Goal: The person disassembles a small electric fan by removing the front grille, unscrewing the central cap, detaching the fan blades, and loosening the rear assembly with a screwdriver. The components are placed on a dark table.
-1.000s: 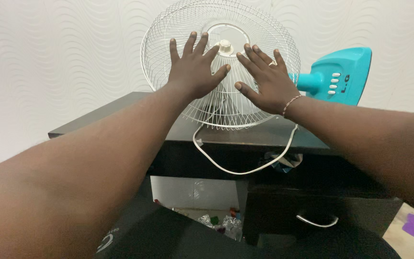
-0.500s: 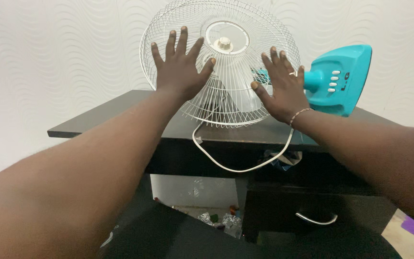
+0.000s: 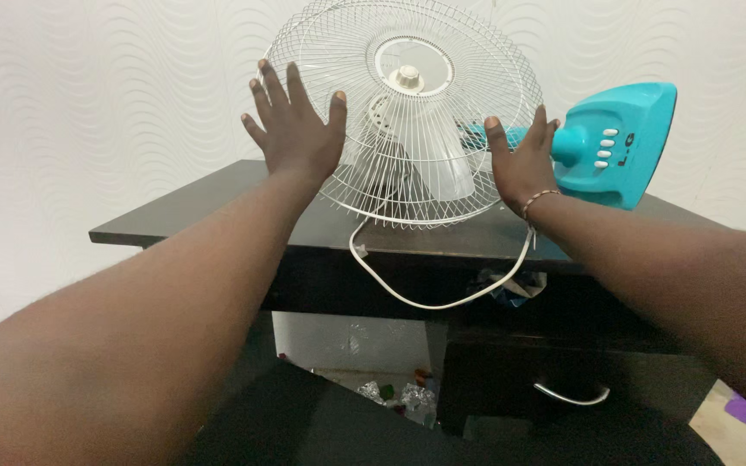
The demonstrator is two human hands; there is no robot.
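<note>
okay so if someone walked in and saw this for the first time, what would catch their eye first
Most likely the white wire fan guard, lying tilted on the dark desk in the middle of the view, with the left hand spread open on its left rim and the right hand at its right rim. Next, the bright turquoise fan base with its row of white buttons, just right of the guard. A white cord loops down over the desk's front edge.

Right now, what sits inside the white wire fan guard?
Inside the white wire fan guard: a round hub cap and pale blade. The motor behind is mostly hidden. Left hand and right hand flank its rim.
</note>
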